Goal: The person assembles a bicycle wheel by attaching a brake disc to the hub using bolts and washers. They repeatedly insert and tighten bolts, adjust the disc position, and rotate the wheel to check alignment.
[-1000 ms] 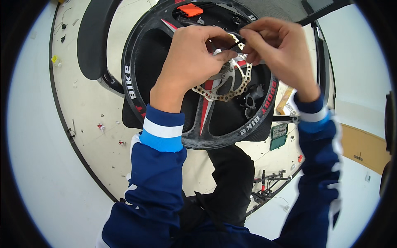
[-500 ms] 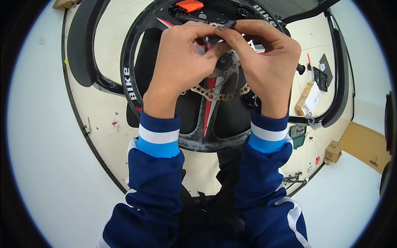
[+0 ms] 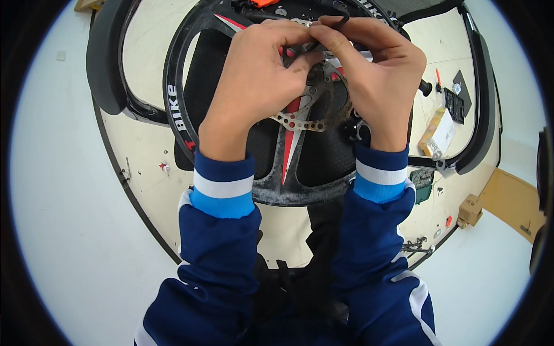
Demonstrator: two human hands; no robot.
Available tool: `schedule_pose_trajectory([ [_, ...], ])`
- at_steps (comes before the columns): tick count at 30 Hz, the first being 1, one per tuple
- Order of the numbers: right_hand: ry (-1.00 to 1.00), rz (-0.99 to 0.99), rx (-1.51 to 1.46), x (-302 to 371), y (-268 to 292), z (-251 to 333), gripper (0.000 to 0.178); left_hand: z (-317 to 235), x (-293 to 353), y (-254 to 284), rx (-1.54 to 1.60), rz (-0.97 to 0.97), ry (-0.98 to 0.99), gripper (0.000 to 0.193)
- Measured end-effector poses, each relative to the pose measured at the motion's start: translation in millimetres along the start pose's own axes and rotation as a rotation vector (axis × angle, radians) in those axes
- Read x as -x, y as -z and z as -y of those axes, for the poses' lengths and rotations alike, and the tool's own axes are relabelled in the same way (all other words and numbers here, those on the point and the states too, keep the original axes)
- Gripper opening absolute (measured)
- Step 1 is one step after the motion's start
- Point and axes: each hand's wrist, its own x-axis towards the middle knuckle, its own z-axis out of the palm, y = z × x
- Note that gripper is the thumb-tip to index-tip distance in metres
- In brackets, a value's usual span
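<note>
Black bike wheel (image 3: 190, 109) flat on the round table (image 3: 144, 167) below me | my left hand (image 3: 254, 86) and right hand (image 3: 375, 81) pinch one small dark part (image 3: 332, 23) together above its silver brake disc (image 3: 311, 118) | cardboard box (image 3: 438, 132) lies right.

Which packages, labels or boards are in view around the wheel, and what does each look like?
Package: right of the hands, on the table; flat tan box with a white label.
Small cardboard box: lower right, on the floor; brown cube.
Circuit board: below the package; green rectangle.
</note>
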Motion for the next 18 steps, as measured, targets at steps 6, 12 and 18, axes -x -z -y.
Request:
schedule_pose_trajectory([
  [6,-0.018,-0.01,0.132,3,1,-10,0.026,-16,0,-1,0.101,-0.041,0.237,0.017],
  [12,-0.043,0.095,-0.142,-6,-1,1,0.019,-3,0,8,0.059,0.076,0.177,0.015],
  [18,-0.025,0.157,-0.074,-9,2,0,0.015,-4,0,10,0.125,0.122,0.153,0.016],
])
